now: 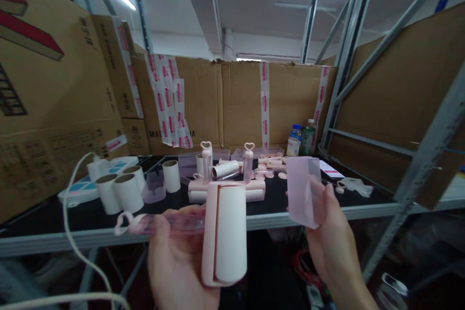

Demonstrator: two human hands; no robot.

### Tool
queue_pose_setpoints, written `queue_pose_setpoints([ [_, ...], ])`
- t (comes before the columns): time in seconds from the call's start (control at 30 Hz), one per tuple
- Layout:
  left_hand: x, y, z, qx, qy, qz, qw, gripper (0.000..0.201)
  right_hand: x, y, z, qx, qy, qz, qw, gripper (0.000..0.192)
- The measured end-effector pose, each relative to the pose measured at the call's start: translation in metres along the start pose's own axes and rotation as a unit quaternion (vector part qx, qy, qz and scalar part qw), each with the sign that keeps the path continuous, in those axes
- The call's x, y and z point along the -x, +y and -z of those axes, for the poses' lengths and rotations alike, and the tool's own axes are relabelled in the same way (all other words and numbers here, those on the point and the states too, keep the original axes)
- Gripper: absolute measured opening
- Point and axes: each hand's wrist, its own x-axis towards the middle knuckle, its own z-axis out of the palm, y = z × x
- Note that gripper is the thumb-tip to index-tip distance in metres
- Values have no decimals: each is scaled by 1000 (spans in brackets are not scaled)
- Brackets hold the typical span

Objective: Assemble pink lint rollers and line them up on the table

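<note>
My left hand (178,261) is closed around a lint roller (230,232) in front of the shelf edge. Its clear pink handle with a heart-shaped loop points left, and its white roll sits in a pale pink holder on the right. In my right hand (334,237) is a translucent pinkish plastic cover (300,191), gripped at its right side and apart from the roller. Behind them, two similar lint rollers stand handle-up on the black shelf, one handle (207,164) left of the other handle (248,165).
Several white paper rolls (129,193) stand at left near a translucent cover (154,187), a blue-and-white power strip (78,189) and a white cable (67,213). Pink parts (271,161) lie further back. Two bottles (294,140) stand before the cardboard wall (240,101). A metal post (417,169) rises at right.
</note>
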Motion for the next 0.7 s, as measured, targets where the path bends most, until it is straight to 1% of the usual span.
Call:
queue_pose_setpoints([
  [0.1, 2, -1, 5, 10, -17, -45, 999, 23, 24, 16, -13, 13, -25, -28, 999, 68],
  [0.27, 5, -7, 13, 14, -97, -130, 987, 20, 50, 46, -21, 17, -32, -61, 997, 59],
  [0.4, 7, -13, 15, 6, -119, -205, 972, 20, 67, 54, -25, 42, -82, -34, 995, 53],
  [0.5, 9, -17, 15, -6, -125, -260, 957, 20, 83, 54, -31, 53, -94, -14, 994, 55],
  [0.57, 8, -20, 16, -15, -125, -280, 952, 21, 90, 55, -35, 53, -91, -3, 994, 59],
  [0.7, 4, -24, 21, -37, -122, -267, 955, 26, 95, 56, -36, 79, -109, 30, 990, 71],
])
